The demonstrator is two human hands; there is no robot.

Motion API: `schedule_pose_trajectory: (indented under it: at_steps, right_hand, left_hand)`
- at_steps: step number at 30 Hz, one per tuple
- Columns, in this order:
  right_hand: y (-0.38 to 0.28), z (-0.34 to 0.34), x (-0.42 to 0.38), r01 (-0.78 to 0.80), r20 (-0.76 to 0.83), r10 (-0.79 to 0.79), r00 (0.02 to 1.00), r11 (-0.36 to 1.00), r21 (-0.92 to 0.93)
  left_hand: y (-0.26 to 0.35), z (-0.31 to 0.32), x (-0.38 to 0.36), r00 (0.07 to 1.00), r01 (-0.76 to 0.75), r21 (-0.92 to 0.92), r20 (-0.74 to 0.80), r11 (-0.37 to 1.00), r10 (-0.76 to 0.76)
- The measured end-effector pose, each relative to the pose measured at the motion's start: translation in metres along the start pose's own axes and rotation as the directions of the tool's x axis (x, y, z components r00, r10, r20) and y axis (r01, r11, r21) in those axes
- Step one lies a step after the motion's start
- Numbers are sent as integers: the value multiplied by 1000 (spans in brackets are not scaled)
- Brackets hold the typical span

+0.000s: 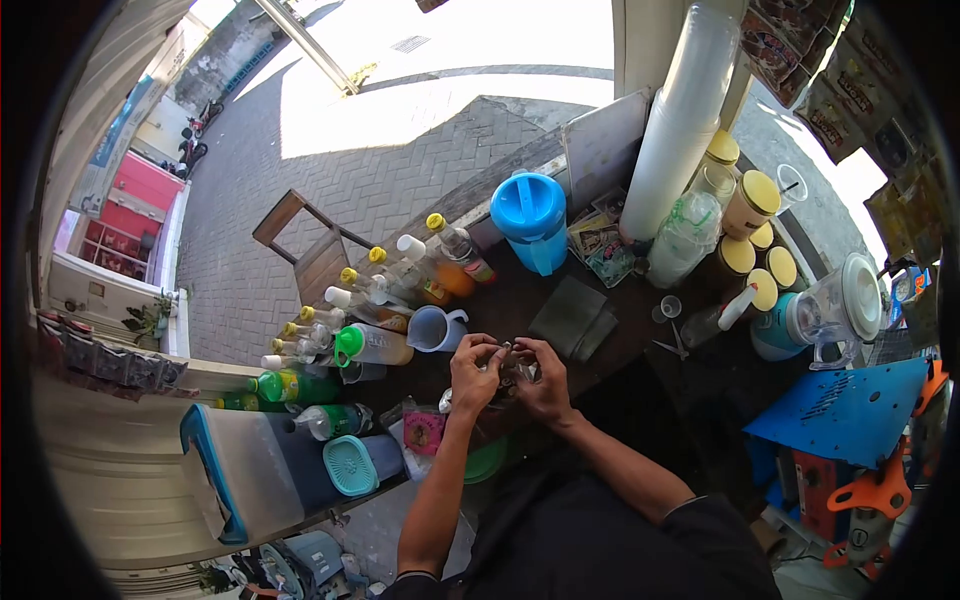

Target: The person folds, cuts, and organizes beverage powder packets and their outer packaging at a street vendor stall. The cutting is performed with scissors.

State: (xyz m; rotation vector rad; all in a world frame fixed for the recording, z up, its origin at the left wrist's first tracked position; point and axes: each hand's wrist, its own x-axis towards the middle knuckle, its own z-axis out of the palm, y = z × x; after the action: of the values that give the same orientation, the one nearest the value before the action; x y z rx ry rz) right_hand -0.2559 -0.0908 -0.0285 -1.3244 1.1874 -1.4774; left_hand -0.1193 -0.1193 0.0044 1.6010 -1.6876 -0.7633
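Note:
My left hand (472, 374) and my right hand (545, 386) meet over the near edge of the dark table. Both are closed, fingers pinching a small crinkled, shiny brownish object (512, 373) between them; its kind is hard to make out. Just beyond my left hand stands a clear bluish measuring jug (437, 329). Dark flat sheets (572, 316) lie past my right hand. A pink packet (424, 431) rests to the left of my left wrist.
Several syrup bottles (362, 292) line the left side. A blue pitcher (530, 215), stacked plastic cups (678, 130) and yellow-lidded jars (757, 193) stand at the back. Scissors (678, 340) lie to the right, near a blender (840, 300). A plastic storage box (260, 460) sits at the left.

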Motion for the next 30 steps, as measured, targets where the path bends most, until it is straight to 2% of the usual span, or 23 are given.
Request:
schedule_pose_trajectory:
  at_steps: [2,4,6,8,9,10,12,13,14,16,17,18,20,21,23,24,26,27,28,29,30]
  right_hand:
    - [2,-6,10,-17,147,12,989,999,34]
    - [-2,-9,16,-21,169,14,986,999,38]
    - [4,-11,18,-77,199,56,978,992,100]
    - [11,-12,22,-124,209,103,972,988,87]
    - [13,-9,22,-177,200,157,967,981,83]
    - [15,-7,23,-177,241,151,959,980,91]
    - [18,-5,26,-224,249,189,950,967,122]
    - [10,-4,29,-241,241,208,948,964,115]
    - [9,-1,29,-238,272,202,941,965,107]
    - [7,-4,29,-273,220,252,942,959,71]
    - [14,-2,29,-258,198,242,950,964,63]
    - [13,-4,30,-252,210,236,949,966,50]
    - [12,-7,34,-288,258,259,931,954,82]
    - [10,-8,36,-283,267,255,929,956,71]
    - [7,-11,37,-338,375,248,893,920,197]
    - [8,-13,35,-342,383,252,889,921,187]
    - [8,-16,34,-424,478,323,817,898,119]
    - [5,-13,34,-421,485,320,814,900,113]
    - [0,-9,33,-416,478,306,823,898,142]
    - [-3,-7,33,-411,470,292,833,895,173]
    - [2,-7,33,-405,471,287,834,898,170]
  left_hand:
    - [0,5,-3,999,21,-39,-49,999,-23]
    - [4,6,-2,990,138,-201,35,970,-133]
    - [8,2,-5,991,137,-244,21,960,-136]
    - [8,-9,-15,991,101,-87,97,991,-92]
    - [9,-17,-21,983,110,-56,150,992,-101]
    - [9,-23,-27,986,130,-52,114,990,-124]
    - [10,-30,-41,982,89,-19,171,996,-85]
    - [4,-32,-46,989,29,33,146,999,-34]
    - [-1,-34,-53,992,44,27,117,999,-47]
    - [-5,-40,-63,992,6,288,-125,958,32]
    - [-13,-45,-71,984,106,252,-167,962,-64]
    - [-19,-49,-78,981,112,237,-181,965,-70]
    - [-27,-54,-93,932,166,-54,-317,985,-175]
    - [-14,-62,-101,946,127,-14,-300,992,-125]
    - [-14,-61,-107,960,114,7,-258,993,-108]
    - [-15,-59,-112,975,102,38,-204,994,-92]
    - [-29,-49,-114,967,105,6,-235,994,-101]
    - [-44,-40,-113,937,170,-408,-215,897,-275]
    - [-54,-33,-111,900,194,-749,-122,634,-419]
    - [-65,-30,-106,853,241,-645,-216,725,-475]
    - [-72,-28,-102,854,234,-648,-219,724,-472]
